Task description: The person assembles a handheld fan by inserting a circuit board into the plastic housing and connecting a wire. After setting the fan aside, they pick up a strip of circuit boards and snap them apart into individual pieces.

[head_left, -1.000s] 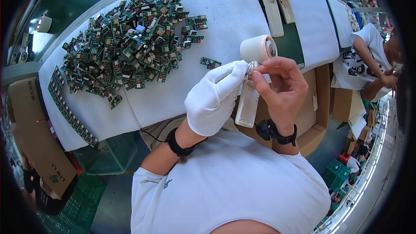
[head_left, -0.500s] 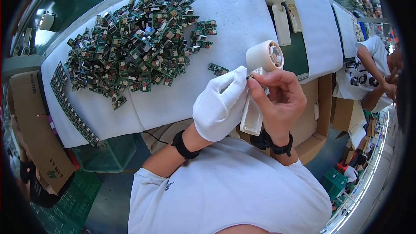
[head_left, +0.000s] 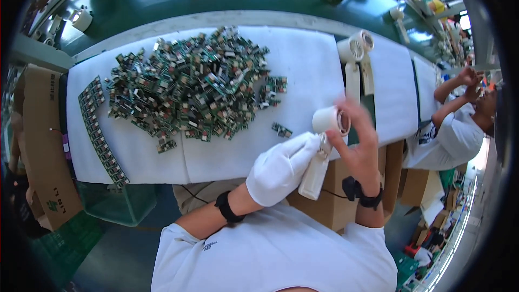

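My left hand (head_left: 284, 168), in a white glove, is closed around a white handheld fan (head_left: 313, 176) at the upper part of its handle. The handle slants down toward my body, and the round fan head points up and away. My bare right hand (head_left: 359, 143) is at the right side of the fan head, its thumb near the neck. Its fingers reach past the head and are smeared by motion, so a grip cannot be made out. A single small circuit board (head_left: 281, 130) lies on the white sheet just beyond the fan.
A large heap of circuit boards (head_left: 189, 86) covers the white foam sheet (head_left: 308, 75). A joined strip of boards (head_left: 101, 135) lies at left. More fans (head_left: 351, 51) rest beyond my right hand. An open cardboard box (head_left: 338, 189) is below; another person (head_left: 451, 135) works at right.
The view has tilted up, showing more of the green bench. My right hand has left its pinch at the fan's neck and moved up to the fan head. My left hand keeps its hold.
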Available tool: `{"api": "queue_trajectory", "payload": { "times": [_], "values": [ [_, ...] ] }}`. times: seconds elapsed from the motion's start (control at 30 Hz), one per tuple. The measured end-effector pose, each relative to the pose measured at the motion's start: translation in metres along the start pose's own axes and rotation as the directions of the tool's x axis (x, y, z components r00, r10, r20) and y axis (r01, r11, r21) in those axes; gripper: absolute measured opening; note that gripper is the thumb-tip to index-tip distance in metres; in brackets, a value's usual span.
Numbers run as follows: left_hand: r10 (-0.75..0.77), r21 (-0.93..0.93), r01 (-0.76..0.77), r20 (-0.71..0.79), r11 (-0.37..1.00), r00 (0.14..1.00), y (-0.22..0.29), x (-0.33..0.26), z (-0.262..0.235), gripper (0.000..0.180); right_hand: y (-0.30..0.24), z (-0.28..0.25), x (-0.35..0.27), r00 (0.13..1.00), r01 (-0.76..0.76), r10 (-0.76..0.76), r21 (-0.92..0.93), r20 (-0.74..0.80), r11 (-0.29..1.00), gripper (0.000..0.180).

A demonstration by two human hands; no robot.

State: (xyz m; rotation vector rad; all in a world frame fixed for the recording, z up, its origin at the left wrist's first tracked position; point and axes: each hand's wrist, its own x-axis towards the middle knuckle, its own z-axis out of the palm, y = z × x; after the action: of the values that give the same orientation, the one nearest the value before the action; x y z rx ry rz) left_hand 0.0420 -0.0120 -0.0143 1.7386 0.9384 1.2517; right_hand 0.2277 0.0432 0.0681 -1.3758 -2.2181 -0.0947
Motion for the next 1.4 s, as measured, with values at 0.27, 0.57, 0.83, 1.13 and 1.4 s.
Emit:
{"api": "queue_trajectory", "payload": {
  "times": [0.27,0.57,0.83,1.13,1.4],
  "values": [
    [0.138,0.617,-0.071,-0.062,0.784,0.989,0.009,0.006,-0.015,0.04,0.078,0.01,0.131,0.902,-0.36,0.158,0.5,0.401,0.788,0.044],
    [0.042,0.719,-0.091,0.085,0.689,0.995,-0.001,0.002,-0.009,0.042,0.086,0.155,0.255,0.992,-0.067,0.055,0.105,0.115,0.992,0.052],
    [0.292,0.666,-0.176,-0.067,0.725,0.954,-0.01,-0.009,-0.01,0.043,0.116,0.047,0.157,0.842,0.234,-0.152,-0.097,0.518,0.967,0.048],
    [0.177,0.76,-0.081,-0.045,0.645,0.983,0.002,-0.006,-0.007,0.042,0.125,-0.003,0.123,0.845,0.167,-0.096,-0.089,0.526,0.982,0.038],
    [0.138,0.449,-0.041,-0.187,0.893,0.973,0.009,-0.01,-0.02,0.042,0.072,-0.027,0.114,0.913,0.193,-0.271,0.262,0.305,0.946,0.047]
  ]
}}
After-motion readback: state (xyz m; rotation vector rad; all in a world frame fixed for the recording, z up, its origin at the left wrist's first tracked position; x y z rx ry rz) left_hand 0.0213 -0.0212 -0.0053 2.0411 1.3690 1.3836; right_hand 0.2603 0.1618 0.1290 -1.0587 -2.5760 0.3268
